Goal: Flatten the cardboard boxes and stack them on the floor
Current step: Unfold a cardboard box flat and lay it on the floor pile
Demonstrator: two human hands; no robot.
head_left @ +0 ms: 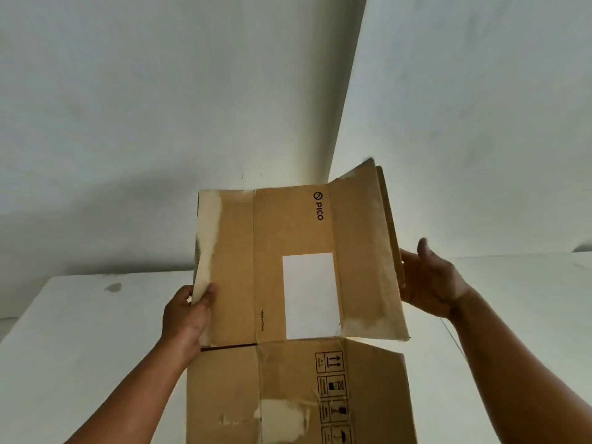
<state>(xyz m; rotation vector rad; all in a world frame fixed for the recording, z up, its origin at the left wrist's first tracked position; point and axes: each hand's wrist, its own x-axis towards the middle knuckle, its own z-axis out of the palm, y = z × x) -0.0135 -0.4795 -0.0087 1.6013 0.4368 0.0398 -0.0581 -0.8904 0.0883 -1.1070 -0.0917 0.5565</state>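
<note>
Two bare white walls [160, 91] meet at a corner, with a pale flat surface [80, 331] below; can't tell if it's desk or floor, and no stack of flattened boxes in view. The cardboard box [288, 283] is held up in the air in front of the corner, flaps opened out and body looking partly collapsed, so I'd call it mid-flatten: pressing it flat, laying it on the floor and any other boxes are all left. Left hand [187, 315] pinches the left flap [224, 267] near its lower edge, thumb on the front; right hand [429, 283] holds the right flap [365, 251] by its outer edge, fingers behind, thumb up
</note>
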